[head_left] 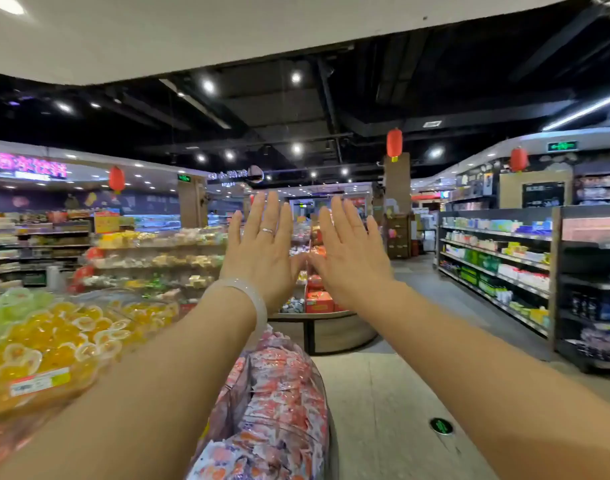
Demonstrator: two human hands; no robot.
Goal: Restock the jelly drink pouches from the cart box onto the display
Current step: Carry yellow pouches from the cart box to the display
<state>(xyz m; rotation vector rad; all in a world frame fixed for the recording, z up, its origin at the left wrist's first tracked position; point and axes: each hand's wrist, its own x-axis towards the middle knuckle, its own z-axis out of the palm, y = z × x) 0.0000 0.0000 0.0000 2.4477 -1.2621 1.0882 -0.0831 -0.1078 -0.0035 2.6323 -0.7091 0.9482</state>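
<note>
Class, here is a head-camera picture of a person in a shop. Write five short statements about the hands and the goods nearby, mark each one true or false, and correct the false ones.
1. Both hands are raised with fingers straight. True: left hand, right hand.
2. The right hand grips a pouch. False: it holds nothing.
3. The left hand wears a ring. True.
4. The bracelet is on the right wrist. False: the left.
5. Orange jelly cups lie at the right. False: at the left.

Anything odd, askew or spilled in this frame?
Nothing spilled or damaged. The only oddity: the left hand and right hand are raised flat and empty, thumbs touching, with no grip on anything, above the red-and-white pouches below.
</note>
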